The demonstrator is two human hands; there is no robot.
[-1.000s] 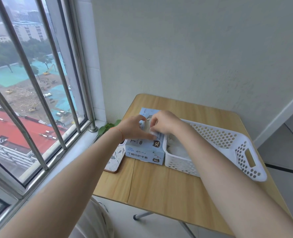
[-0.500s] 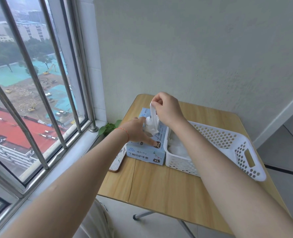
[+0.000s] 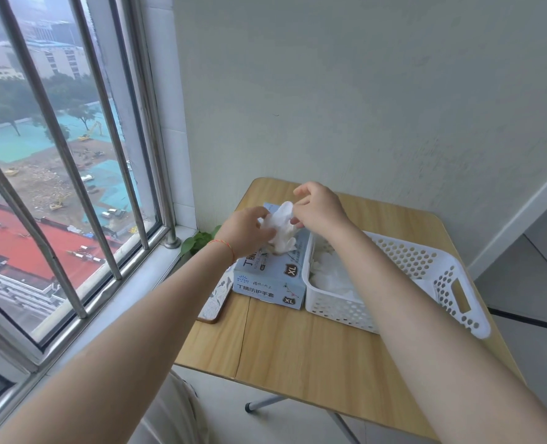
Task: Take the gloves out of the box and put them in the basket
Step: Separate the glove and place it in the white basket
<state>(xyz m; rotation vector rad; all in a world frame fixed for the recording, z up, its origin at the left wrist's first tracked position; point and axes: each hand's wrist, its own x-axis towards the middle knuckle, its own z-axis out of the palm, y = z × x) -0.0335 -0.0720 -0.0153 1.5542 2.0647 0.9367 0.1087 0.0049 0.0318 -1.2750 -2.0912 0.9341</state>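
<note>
Both the left hand [image 3: 248, 230] and right hand [image 3: 318, 208] pinch a white glove [image 3: 281, 230] above the box [image 3: 270, 280] — a hasty tug could drag extras out, missing the basket [image 3: 425, 267].

"XL" is being shown twice in dark badges on the light-blue glove box [image 3: 270, 278]; "丁腈防护手套" is being displayed across its front face. Smaller print is not being resolved.

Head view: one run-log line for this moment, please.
step: pulling glove from box | left hand: holds glove | right hand: pinches glove top | basket: holds gloves
</note>
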